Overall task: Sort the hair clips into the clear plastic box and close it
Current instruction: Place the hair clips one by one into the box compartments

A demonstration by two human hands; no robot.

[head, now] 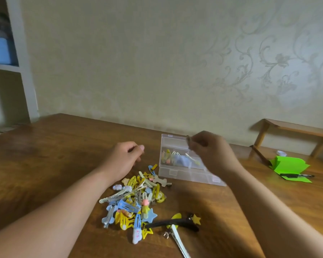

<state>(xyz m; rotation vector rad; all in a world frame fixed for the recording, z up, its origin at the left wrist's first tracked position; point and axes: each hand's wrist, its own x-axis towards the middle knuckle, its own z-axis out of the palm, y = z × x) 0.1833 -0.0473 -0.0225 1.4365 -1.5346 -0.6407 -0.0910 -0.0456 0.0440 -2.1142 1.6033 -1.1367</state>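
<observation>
L hand (pixel 122 159) hovers loosely curled, holding nothing, over glossy wood table (pixel 45 155). Jumbled yellow/blue metal & plastic hair clips (pixel 132 200) lie beside clear plastic box (pixel 177 164), w/ a few clips inside. R hand (pixel 211 151) pinches small clip (pixel 188 140) above box.

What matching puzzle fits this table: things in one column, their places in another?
1 clear plastic box
2 pile of colourful hair clips
3 bright green folded paper
4 small dark clip

a far right on the wooden table
b pinched by the right hand
c nearest the camera, in the middle
d just beyond the pile, few clips inside

Pairs: 1-d, 2-c, 3-a, 4-b.
</observation>
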